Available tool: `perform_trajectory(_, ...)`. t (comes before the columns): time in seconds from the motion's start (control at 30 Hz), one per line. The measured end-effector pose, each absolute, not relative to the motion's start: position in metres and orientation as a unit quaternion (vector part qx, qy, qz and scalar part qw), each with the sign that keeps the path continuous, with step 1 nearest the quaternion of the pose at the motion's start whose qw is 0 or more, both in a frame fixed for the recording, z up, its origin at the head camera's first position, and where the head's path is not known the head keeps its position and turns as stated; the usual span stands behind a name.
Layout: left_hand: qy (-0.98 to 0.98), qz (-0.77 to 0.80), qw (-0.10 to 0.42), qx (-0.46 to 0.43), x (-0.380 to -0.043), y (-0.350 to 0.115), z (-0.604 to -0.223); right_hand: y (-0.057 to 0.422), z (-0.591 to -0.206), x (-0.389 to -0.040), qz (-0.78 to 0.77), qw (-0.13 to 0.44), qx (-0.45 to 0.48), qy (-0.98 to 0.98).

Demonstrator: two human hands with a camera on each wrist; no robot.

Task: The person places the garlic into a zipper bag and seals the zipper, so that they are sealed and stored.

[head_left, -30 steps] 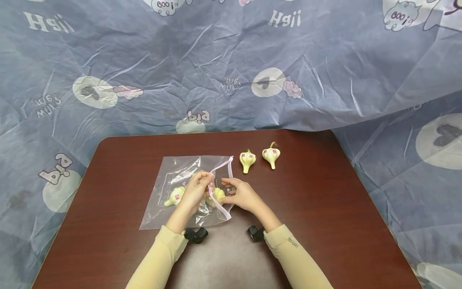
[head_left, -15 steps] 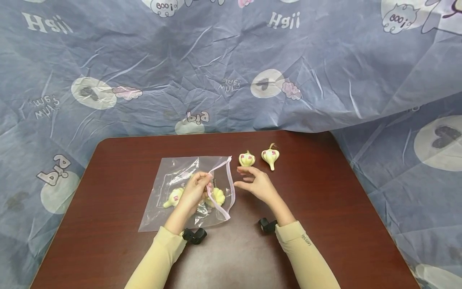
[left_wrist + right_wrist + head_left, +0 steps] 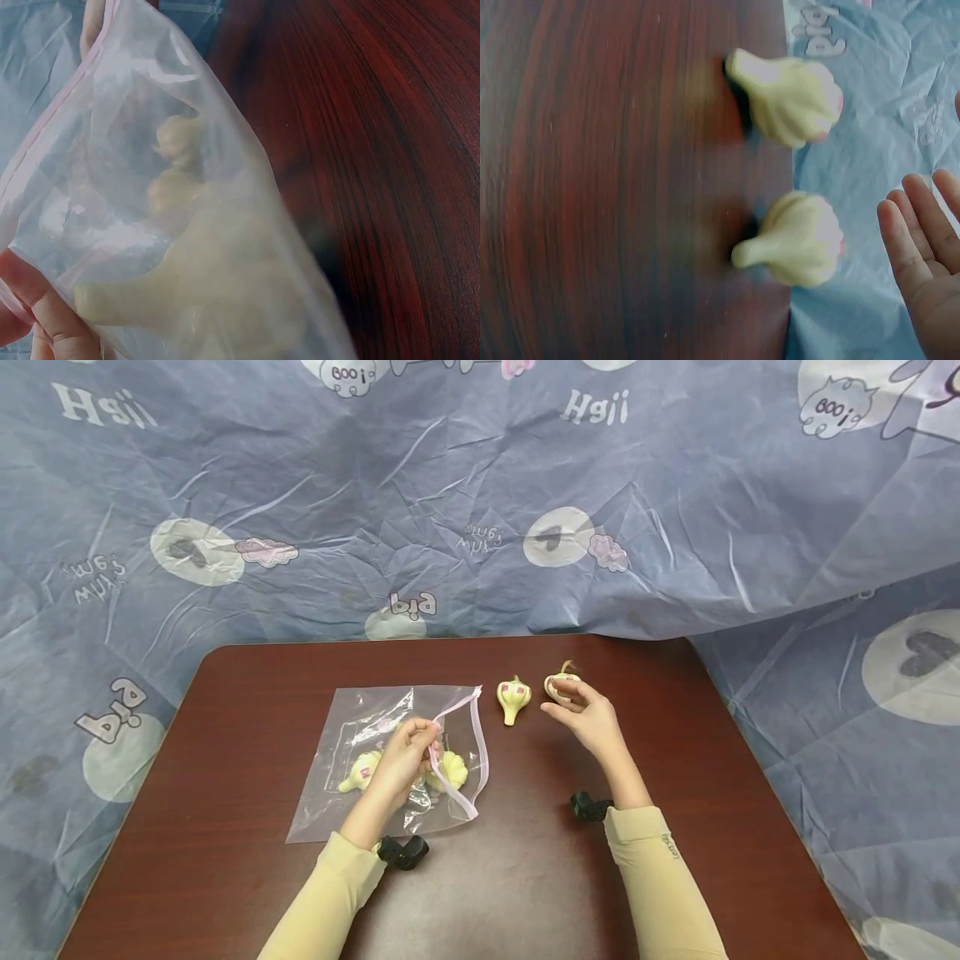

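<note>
My left hand pinches the pink zip edge of a clear zip-top bag, holding its mouth apart at the right. Pale yellow garlic bulbs lie inside; through the plastic one shows a long stem in the left wrist view. My right hand is over the table by the farther-right garlic bulb, partly covering it, fingers extended and nothing held. Whether it touches that bulb I cannot tell. Another garlic bulb sits between that hand and the bag. Apart from the hand, two bulbs appear in the right wrist view.
A dark red-brown wooden table bears everything. Behind it and along the right side hangs a crumpled blue printed cloth. Black wrist cameras sit at both wrists.
My right hand has left the bag's mouth and moved right and away, past the nearer bulb, to the farther-right one. My left hand keeps its grip on the bag's edge.
</note>
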State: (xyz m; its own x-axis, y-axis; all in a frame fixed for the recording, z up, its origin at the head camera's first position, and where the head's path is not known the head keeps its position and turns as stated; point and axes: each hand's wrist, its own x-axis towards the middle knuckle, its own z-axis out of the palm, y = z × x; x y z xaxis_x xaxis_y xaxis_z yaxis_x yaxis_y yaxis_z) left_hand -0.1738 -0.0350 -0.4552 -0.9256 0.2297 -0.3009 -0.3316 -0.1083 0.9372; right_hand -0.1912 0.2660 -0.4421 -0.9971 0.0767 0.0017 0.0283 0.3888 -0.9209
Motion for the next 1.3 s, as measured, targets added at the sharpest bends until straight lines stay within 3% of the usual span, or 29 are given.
perform_trajectory(0.37,0.631,0.751,0.185,-0.051,-0.173,-0.035,-0.452,0.292,-0.459,-0.210,0.487,0.076,-0.115,-0.862)
perform_trajectory(0.93,0.634,0.750,0.181,-0.054,-0.172,-0.035,-0.456,0.294,-0.485,-0.230,0.484,0.025,-0.155,-0.861)
perform_trajectory(1.3,0.632,0.754,0.172,-0.056,-0.172,-0.034,-0.456,0.285,-0.491,-0.235,0.437,0.036,-0.123,-0.890)
